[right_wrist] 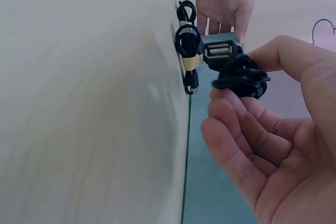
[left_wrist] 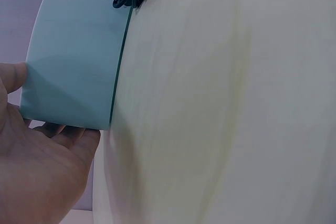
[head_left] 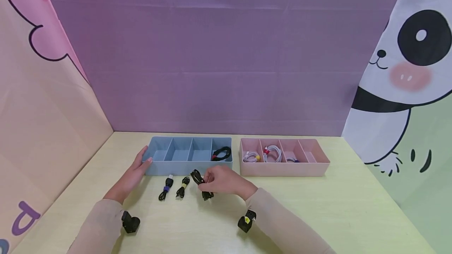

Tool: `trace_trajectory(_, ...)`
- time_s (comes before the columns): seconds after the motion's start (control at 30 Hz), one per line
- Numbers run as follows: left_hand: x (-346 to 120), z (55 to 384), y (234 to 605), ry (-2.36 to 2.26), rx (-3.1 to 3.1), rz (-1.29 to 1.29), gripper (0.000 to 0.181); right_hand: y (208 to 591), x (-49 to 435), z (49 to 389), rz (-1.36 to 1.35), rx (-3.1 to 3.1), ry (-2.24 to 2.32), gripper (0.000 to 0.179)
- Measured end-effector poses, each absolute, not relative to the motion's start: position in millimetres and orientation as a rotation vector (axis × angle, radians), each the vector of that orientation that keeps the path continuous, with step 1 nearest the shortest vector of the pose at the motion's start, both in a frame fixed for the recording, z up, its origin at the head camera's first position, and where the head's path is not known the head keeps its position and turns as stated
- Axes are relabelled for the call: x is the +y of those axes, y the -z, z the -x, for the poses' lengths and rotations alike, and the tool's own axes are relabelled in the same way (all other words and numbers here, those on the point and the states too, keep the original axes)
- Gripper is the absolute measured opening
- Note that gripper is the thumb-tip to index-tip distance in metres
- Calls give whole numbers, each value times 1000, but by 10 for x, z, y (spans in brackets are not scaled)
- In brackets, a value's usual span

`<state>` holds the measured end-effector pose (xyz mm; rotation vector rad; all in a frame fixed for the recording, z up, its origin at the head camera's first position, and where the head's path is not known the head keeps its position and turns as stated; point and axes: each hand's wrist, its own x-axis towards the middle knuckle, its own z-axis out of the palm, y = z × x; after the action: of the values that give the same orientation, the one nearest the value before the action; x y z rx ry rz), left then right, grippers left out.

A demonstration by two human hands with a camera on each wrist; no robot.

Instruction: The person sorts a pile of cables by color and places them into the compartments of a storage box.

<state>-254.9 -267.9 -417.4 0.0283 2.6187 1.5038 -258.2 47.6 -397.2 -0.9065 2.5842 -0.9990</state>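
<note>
My right hand (head_left: pixel 226 181) pinches a bundled black USB cable (head_left: pixel 202 185) just in front of the blue divided box (head_left: pixel 188 167). In the right wrist view, the cable's USB plug (right_wrist: pixel 219 51) points away from the fingers, its coil held between thumb and fingertips. My left hand (head_left: pixel 134 171) rests against the box's left end, fingers extended along it and thumb near the front rim. On the table before the box lie a black cable with a purple tie (head_left: pixel 166 188) and another with a yellow tie (head_left: pixel 183 187). A black coil with a red tie (head_left: pixel 221 153) sits in the box's rightmost compartment.
Right of the blue box stands a pink divided box (head_left: pixel 284 169). White cables with yellow, red and purple ties lie in its three left compartments. A purple backdrop (head_left: pixel 226 69) rises behind the table (head_left: pixel 197 226), with printed panels on both sides.
</note>
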Motion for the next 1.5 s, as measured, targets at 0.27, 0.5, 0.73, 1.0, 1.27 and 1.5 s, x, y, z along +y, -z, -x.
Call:
trace_trajectory(0.27, -2677, 2545, 4168, -1509, 2616, -36, 76, 3941, 486, 2627, 942, 2619, 984, 18)
trace_trajectory(0.5, -2673, 2547, 4169, -1502, 2612, -25, 77, 3877, 485, 2662, 918, 2652, 1016, 20)
trace_trajectory(0.73, -2672, 2560, 4170, -1503, 2611, -24, 76, 3820, 490, 2690, 930, 2652, 1033, 20)
trace_trajectory(1.0, -2693, 2568, 4173, -1510, 2611, -39, 74, 3778, 489, 2762, 943, 2682, 1037, 20)
trace_trajectory(1.27, -2688, 2571, 4171, -1500, 2612, -31, 76, 3691, 444, 2850, 894, 2704, 1029, 22)
trace_trajectory(1.5, -2682, 2560, 4160, -1507, 2609, -35, 77, 3599, 397, 2896, 882, 2732, 985, 22)
